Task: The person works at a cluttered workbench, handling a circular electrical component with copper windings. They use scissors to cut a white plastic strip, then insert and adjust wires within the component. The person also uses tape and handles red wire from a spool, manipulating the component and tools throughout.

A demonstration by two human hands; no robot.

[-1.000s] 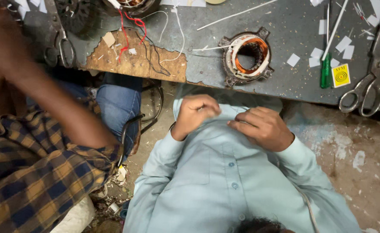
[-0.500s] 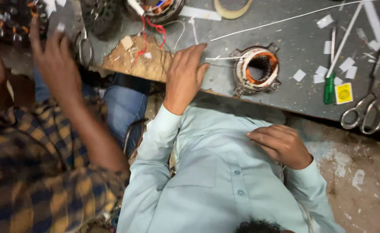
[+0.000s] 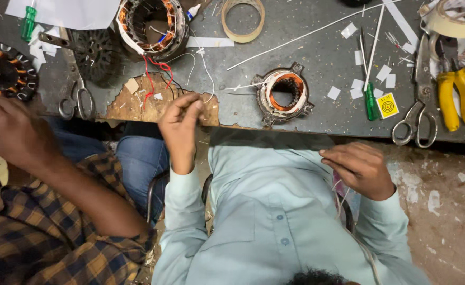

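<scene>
Copper-wound round stator (image 3: 284, 94), thin white wire (image 3: 207, 71) pinched in left hand (image 3: 179, 126), right hand (image 3: 360, 169) curled.

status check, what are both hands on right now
Left hand pinching thin white wire at the bench edge. Right hand closed on white strands over the lap. Small round copper-wound stator lies between them, untouched.

1 head camera looks steeply down, close.
</scene>
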